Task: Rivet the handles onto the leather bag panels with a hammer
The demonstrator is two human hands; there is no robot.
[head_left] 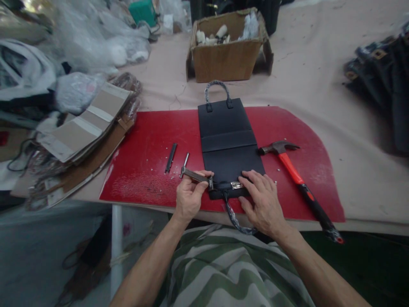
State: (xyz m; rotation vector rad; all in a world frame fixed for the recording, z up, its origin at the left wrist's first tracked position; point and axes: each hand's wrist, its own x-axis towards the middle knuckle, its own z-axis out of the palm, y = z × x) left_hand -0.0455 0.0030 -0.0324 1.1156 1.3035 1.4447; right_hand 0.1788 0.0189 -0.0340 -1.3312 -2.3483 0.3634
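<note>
My left hand [189,197] pinches a short, flat metal bar tool [195,175] between thumb and fingers. The tool's crosspiece end meets the left edge of a flat black handbag piece [228,136]; its exact kind is unclear. My right hand [262,200] rests on the piece's near right part, fingers extended and apart. By its fingertips sits a silver metal fitting [237,185] on a dark strap. One wrapped handle [217,83] arches at the far end; another wrapped handle [234,217] hangs over the table's front edge.
Under the bag piece is a red mat [153,128]. A claw hammer [295,172] lies right, a dark rod [171,157] and a thin metal rod [185,159] left. Behind stands a cardboard box [226,62]. Cardboard sheets [86,123] pile left; dark pieces [383,72] stack right.
</note>
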